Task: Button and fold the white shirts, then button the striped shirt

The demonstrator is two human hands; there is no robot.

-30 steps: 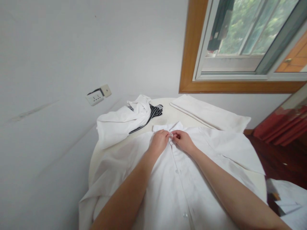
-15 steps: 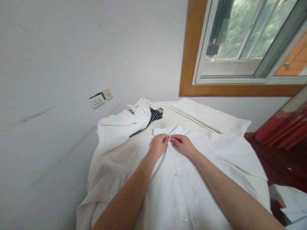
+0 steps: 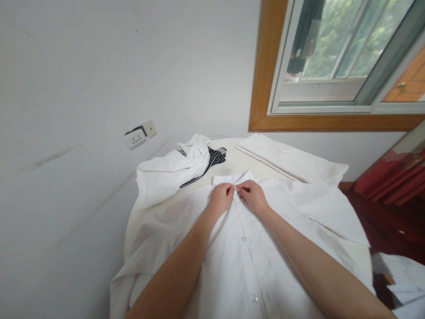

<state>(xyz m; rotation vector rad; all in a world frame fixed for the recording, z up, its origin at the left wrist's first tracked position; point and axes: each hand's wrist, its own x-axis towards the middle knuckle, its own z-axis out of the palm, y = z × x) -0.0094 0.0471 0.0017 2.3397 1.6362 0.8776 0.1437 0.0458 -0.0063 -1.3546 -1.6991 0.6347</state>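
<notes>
Pinching at the top of the placket, just below the collar, both hands have a thumb-and-finger grip drawn together, with no clear gap between the tips, on a white, thin-cloth, long-bodied button-front shirt (image 3: 229, 270). Whether a button lies between the fingertips cannot be told.

The left hand (image 3: 222, 198) and right hand (image 3: 253, 196) nearly meet there, knuckles up, fingers curled inward; both forearms reach in from the near side and converge in a narrow V over the shirt front.

The shirt lies front up across the middle of the round cream tabletop (image 3: 232, 165), its white collar (image 3: 218, 180) pointing to the far edge. Its long axis runs from there towards the near edge, the placket slanting a little rightward, with two pale round buttons visible along it. Cloth spreads past the left edge and reaches the right edge.

Beyond it, at the far left edge, sits a crumpled white garment (image 3: 162, 173) with black-and-white striped fabric (image 3: 217, 156) showing from under it. Near the far right edge lies a folded white rectangular cloth (image 3: 292, 159), slanting down towards the right edge.
</notes>
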